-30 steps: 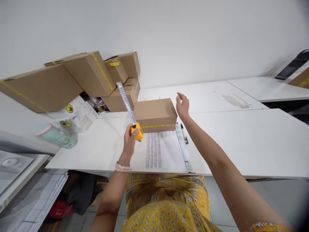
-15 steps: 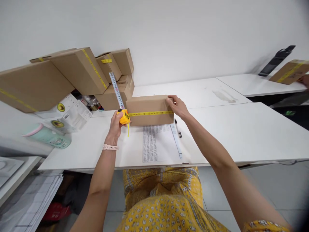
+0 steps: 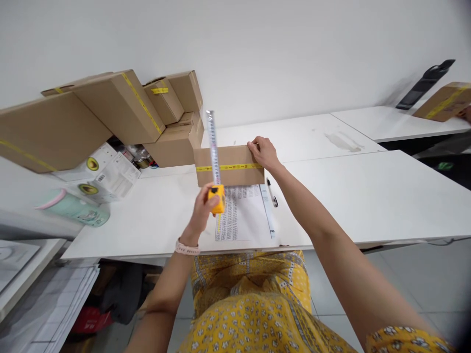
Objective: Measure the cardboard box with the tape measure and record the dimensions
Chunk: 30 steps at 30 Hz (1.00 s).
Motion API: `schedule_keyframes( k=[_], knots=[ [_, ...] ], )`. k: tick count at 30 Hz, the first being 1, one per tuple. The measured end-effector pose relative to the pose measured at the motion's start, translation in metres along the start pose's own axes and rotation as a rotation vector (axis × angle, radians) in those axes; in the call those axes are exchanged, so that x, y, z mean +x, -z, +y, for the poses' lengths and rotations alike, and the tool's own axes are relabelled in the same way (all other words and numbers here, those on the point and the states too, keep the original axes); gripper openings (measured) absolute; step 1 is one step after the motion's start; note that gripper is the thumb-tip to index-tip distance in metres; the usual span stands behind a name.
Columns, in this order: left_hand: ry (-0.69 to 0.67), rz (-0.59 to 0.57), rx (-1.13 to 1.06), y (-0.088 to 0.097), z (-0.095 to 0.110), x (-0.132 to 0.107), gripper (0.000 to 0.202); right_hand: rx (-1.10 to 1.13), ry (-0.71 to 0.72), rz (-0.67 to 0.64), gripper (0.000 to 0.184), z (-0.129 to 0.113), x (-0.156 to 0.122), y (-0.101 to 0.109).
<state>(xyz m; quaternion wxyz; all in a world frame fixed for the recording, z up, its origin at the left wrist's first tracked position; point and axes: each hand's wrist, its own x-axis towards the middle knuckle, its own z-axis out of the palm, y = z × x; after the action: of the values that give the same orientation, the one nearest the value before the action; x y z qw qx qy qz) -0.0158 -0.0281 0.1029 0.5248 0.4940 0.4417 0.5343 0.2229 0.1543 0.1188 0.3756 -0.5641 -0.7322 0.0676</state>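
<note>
My left hand (image 3: 201, 210) is closed around a yellow tape measure (image 3: 217, 198). Its blade (image 3: 213, 147) sticks out away from me, passing in front of the left part of a small cardboard box (image 3: 239, 177). Yellow tape runs along that box's near side. My right hand (image 3: 263, 152) grips the box at its upper right corner, thumb and fingers over the edge. Below the box lies a printed sheet (image 3: 250, 215) with rows of small text, partly covered by the left hand and the tape measure. A pen (image 3: 272, 193) rests just right of the sheet.
Several cardboard boxes (image 3: 117, 105) are stacked at the left, above a white box with avocado pictures (image 3: 110, 176). A mint tumbler (image 3: 79, 208) lies near them. At far right are a black bottle (image 3: 425, 86), another taped box (image 3: 443, 103) and a person's hand (image 3: 466, 113).
My left hand has moved right and toward me with the tape measure, so the blade now crosses in front of the box instead of standing left of it. My right hand stays on the corner.
</note>
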Motion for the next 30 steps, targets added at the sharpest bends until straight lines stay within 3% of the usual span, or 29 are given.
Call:
schedule_keyframes(
  k=[3,7,14,18,23,30],
  knots=[
    [0.099,-0.098,0.02,-0.016,-0.025,-0.005,0.053,-0.027,0.023,-0.042,0.033,0.0,0.009,0.002],
    [0.128,-0.111,0.007,-0.02,-0.043,0.002,0.051,-0.095,0.048,-0.082,0.036,-0.002,0.025,0.005],
    [0.168,-0.094,-0.014,-0.02,-0.046,0.012,0.047,-0.077,0.15,-0.142,0.05,-0.01,0.045,0.002],
    [0.186,-0.09,-0.028,-0.02,-0.048,0.013,0.051,-0.185,0.24,-0.187,0.06,-0.01,0.046,0.001],
    [0.197,-0.101,-0.04,-0.018,-0.053,0.01,0.059,-0.296,0.33,-0.22,0.059,-0.007,0.048,-0.002],
    [0.178,-0.134,-0.019,-0.021,-0.071,0.011,0.057,-0.307,0.339,-0.193,0.06,-0.004,0.048,-0.005]
  ],
)
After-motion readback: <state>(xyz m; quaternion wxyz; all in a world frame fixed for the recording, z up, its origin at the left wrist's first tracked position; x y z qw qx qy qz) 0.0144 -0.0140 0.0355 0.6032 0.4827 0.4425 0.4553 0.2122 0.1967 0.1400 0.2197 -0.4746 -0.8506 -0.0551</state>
